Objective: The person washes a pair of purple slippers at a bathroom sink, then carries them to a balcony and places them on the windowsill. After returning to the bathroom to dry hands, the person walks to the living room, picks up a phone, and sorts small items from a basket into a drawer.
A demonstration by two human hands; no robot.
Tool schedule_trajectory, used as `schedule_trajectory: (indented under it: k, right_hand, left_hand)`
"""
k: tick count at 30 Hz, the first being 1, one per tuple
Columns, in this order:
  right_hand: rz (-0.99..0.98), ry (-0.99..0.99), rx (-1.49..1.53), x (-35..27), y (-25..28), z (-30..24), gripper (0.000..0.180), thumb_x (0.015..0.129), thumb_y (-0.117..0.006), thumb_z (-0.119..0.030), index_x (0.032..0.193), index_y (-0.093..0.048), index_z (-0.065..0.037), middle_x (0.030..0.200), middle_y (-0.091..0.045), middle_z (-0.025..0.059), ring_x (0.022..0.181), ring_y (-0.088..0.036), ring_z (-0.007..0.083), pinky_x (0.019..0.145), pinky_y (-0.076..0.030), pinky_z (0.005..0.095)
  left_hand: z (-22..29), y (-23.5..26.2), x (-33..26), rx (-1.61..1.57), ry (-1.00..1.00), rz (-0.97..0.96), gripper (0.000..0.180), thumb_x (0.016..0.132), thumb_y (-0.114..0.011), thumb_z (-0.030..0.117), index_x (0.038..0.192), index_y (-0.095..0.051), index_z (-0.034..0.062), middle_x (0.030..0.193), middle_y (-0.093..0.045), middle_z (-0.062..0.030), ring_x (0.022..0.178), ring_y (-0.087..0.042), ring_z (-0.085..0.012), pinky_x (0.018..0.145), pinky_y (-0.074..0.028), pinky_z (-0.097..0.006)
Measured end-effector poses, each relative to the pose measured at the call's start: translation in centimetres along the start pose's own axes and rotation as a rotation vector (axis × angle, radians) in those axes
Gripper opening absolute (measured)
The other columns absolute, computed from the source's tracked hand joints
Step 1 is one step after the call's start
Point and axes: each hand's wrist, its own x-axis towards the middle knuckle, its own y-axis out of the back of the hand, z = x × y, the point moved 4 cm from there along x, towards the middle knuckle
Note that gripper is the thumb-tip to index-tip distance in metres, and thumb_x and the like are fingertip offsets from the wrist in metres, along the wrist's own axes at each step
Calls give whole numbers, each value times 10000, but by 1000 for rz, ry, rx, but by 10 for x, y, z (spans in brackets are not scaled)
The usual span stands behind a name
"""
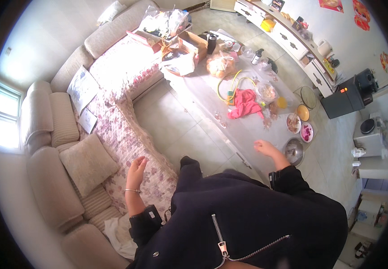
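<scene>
My left hand (pixel 137 171) is raised above the floral sofa cover (pixel 138 186), its fingers curled together and holding nothing that I can see. Over the near right part of the long table (pixel 229 130) hovers my right hand (pixel 267 149), fingers loosely closed, with nothing visible in them. Nearest to it is a metal bowl (pixel 294 151) at the table's edge. Just beyond stand a bowl of pink pieces (pixel 307 132), a bowl of pale brownish food (pixel 293 123) and a yellow dish (pixel 303 113). A crumpled pink cloth (pixel 245 104) lies farther up the table.
A yellow looped cord (pixel 221 93), a clear container of food (pixel 266 92) and a bag of orange-brown items (pixel 221 65) occupy the far table. Left is an L-shaped sofa with a cushion (pixel 88 163). A dark grey appliance (pixel 344 96) stands beyond the table at right.
</scene>
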Motion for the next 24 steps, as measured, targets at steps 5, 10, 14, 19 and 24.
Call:
schedule_trajectory:
  k: [5, 10, 14, 19, 24]
  right_hand:
    - [50, 106, -74, 65, -17, -112, 519, 836, -672, -302, 1262, -521, -45, 1072, -646, 143, 905, -630, 217, 762, -505, 342]
    - [96, 262, -56, 158, -12, -210, 772, 778, -732, -384, 1356, -390, -5, 1294, -515, 216, 1157, -544, 290, 953, -444, 365]
    - [170, 345, 90, 268, 0, -276, 844, 754, -755, -399, 1359, -359, 35, 1334, -467, 243, 1258, -451, 317, 1038, -366, 357]
    - [278, 287, 116, 419, 12, -344, 949, 685, -797, -441, 1363, -345, 45, 1326, -463, 267, 1237, -469, 334, 1028, -380, 369]
    - [309, -42, 60, 520, -9, -366, 1296, 624, -832, -430, 1460, 60, -1, 1374, -363, 313, 1270, -403, 413, 1043, -351, 406]
  left_hand:
    - [54, 47, 89, -39, -4, -144, 401, 947, -555, 242, 1238, -513, -30, 1156, -605, -125, 1046, -578, -175, 902, -436, -302]
    - [89, 54, 203, 41, 52, -307, 398, 956, -520, 320, 1269, -511, 74, 1143, -631, -25, 1028, -595, -117, 809, -417, -251]
    - [111, 31, 307, 272, -42, -351, 444, 925, -582, 314, 1271, -511, 45, 1112, -637, -54, 1005, -593, -111, 748, -427, -221]
    - [154, -17, 452, 278, -116, -441, 532, 868, -652, 249, 1300, -475, -7, 1103, -636, -148, 1023, -612, -190, 873, -468, -287]
    - [179, -88, 575, 656, -248, -456, 632, 823, -705, 276, 1329, -441, 3, 1130, -621, -166, 1075, -594, -255, 908, -471, -354]
